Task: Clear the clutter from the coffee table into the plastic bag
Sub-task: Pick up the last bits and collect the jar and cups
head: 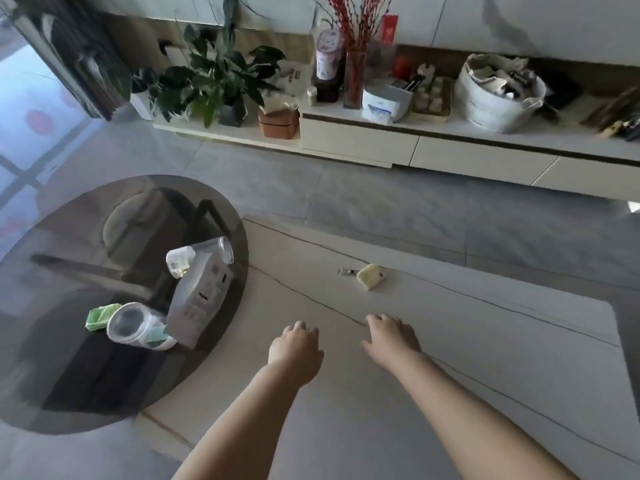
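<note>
While my left hand and right hand are hovering loosely curled and holding nothing over the pale table, the clutter is lying to my left on the dark glass round: the grey carton, long axis running away from me, is sitting nearer my left hand.

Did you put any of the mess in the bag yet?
Not that I can see. Both hands hold nothing, and no bag is in view. The grey carton, two clear cups, green packet and yellow item wait on the tables.
</note>
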`<state>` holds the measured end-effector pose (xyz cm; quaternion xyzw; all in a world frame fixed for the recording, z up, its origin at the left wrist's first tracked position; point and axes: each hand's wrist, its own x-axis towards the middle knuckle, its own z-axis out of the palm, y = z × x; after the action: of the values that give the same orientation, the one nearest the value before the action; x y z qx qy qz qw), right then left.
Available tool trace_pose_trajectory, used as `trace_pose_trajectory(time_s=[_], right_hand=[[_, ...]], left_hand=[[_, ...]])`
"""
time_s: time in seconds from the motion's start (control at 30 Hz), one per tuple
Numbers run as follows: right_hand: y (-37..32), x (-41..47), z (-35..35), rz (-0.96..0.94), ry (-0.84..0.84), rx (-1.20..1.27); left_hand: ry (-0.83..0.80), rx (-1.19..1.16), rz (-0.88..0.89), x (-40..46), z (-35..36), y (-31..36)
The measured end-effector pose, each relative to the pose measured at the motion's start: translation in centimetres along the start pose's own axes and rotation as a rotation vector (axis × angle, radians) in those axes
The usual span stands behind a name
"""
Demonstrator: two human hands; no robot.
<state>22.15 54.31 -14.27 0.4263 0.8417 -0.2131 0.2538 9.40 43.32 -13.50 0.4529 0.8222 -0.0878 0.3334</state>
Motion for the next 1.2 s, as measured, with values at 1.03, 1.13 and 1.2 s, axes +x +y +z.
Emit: trace_pose_trajectory(time_s=[1.03, 1.13, 1.2], right_hand=[[4.1, 28.8, 15.1, 0.168, 0.307, 0.122], [3.6, 26.1, 17.0, 0.115, 0.341, 0.165], [3.9, 23.9, 18.2, 0.068, 0.317, 0.188]], left_hand=[[0.275, 0.075, 0.25, 33.9, 11.7, 1.0], [0.266, 0.099, 0.237, 31.5, 13.2, 0.5], [0.219, 0.082, 0.217, 29.6, 14.3, 0.3]])
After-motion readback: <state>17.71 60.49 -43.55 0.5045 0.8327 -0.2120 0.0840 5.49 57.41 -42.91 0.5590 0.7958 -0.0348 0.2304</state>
